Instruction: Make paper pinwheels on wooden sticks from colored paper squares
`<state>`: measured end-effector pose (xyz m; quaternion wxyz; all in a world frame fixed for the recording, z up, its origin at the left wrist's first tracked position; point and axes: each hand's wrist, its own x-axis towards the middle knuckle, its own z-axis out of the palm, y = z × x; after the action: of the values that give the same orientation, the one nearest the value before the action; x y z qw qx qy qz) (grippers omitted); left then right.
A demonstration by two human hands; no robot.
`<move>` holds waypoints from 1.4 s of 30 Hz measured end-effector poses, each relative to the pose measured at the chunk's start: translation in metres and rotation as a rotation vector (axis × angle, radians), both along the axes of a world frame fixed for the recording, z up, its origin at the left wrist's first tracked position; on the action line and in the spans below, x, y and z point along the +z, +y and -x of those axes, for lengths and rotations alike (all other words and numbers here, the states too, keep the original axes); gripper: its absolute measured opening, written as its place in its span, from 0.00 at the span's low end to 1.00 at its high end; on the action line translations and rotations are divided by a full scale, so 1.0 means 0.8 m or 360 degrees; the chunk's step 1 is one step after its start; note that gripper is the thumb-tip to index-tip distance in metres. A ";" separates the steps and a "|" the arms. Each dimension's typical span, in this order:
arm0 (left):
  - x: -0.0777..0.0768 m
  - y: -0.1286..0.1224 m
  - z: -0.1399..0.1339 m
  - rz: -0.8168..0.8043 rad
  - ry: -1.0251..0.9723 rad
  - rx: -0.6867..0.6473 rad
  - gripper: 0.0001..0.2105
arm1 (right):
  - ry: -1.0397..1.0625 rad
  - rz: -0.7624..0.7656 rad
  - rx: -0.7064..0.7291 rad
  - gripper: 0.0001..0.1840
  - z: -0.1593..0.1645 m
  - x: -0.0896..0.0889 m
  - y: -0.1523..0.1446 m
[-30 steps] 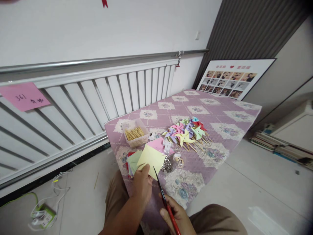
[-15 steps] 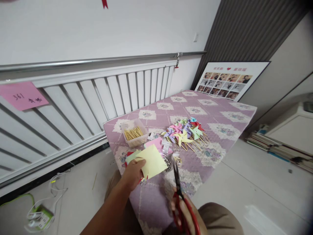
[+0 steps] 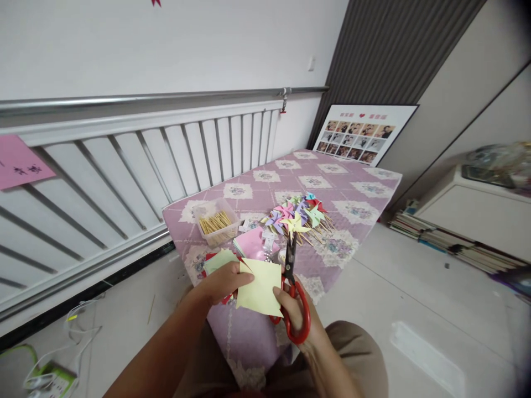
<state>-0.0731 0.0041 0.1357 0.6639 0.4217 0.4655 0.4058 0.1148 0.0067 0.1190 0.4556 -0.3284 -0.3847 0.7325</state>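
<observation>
A square of pale yellow paper (image 3: 260, 290) is held level over the near end of the table, with a slit showing at its upper left corner. My left hand (image 3: 226, 282) pinches its left edge, thumb on top. On the right edge lies the thumb of my right hand (image 3: 295, 309), which also carries red-handled scissors (image 3: 299, 315) with their dark blades pointing away from me. Under and beside my left hand is a pile of coloured paper (image 3: 219, 260), green and red. A stack of pink paper (image 3: 252, 242) lies just beyond the yellow square.
Several finished paper pinwheels (image 3: 296, 215) on sticks lie in a heap past the scissors. A clear plastic box (image 3: 219, 237) of short wooden sticks stands at the left. The flowered tablecloth (image 3: 315, 182) reaches back to a photo board (image 3: 360, 135). A radiator (image 3: 178, 155) runs along the wall.
My right hand has come up and left with the scissors and now grips the paper's right edge. The yellow paper has turned squarer to me. The view has shifted right.
</observation>
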 end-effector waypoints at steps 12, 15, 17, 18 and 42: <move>-0.042 -0.045 -0.051 0.0067 -0.1093 0.0417 0.15 | 0.0046 -0.0007 -0.0440 0.19 0.014 -0.016 0.005; -0.051 -0.049 -0.073 0.0069 -0.1078 0.0617 0.10 | -0.0023 -0.0005 -0.0511 0.21 0.020 -0.014 0.004; -0.052 -0.045 -0.085 0.0033 -0.1068 0.0741 0.11 | -0.0017 -0.0060 -0.0551 0.23 0.025 -0.012 0.001; -0.051 -0.042 -0.089 0.0001 -0.1060 0.0786 0.12 | -0.0005 -0.0089 -0.0561 0.24 0.027 -0.012 0.000; -0.037 0.009 -0.050 -0.0050 -0.0913 0.1253 0.11 | -0.0401 -0.0059 0.0440 0.31 -0.043 -0.050 -0.081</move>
<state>-0.0328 0.0112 0.1058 0.5551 0.0946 0.3818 0.7329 0.1489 -0.0582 0.0794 0.3047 -0.3531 -0.4938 0.7339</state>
